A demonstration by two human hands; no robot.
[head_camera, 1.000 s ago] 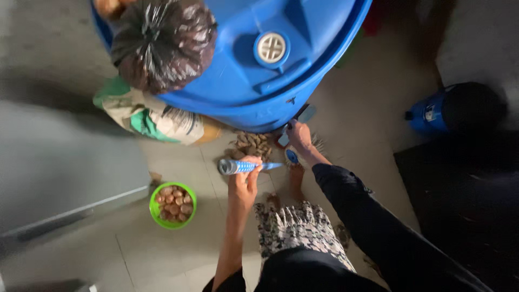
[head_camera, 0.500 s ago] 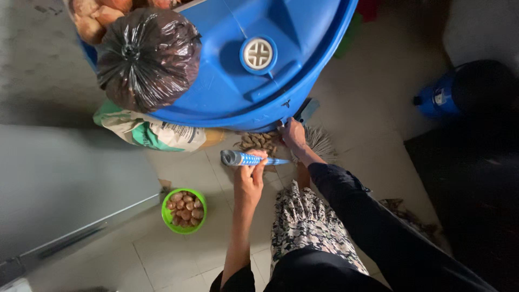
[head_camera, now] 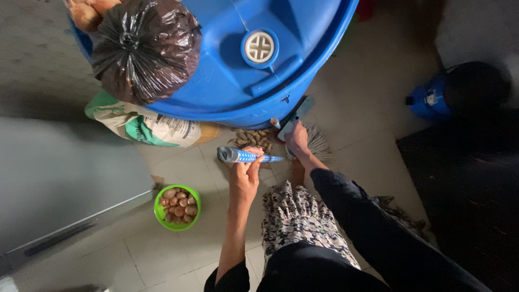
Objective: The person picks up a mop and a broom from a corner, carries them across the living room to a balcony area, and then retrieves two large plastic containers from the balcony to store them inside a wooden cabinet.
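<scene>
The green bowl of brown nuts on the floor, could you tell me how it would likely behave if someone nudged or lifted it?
The green bowl looks like thin plastic, so it is probably light and would slide easily on the smooth tiled floor. It is heaped with loose round brown nuts, so a tilt or sharp push would likely spill some, and they would probably roll.

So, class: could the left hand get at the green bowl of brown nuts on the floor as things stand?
Probably yes: the green bowl sits open on the tiles beside the left hand, nothing between, though that hand grips a blue handle.
</scene>
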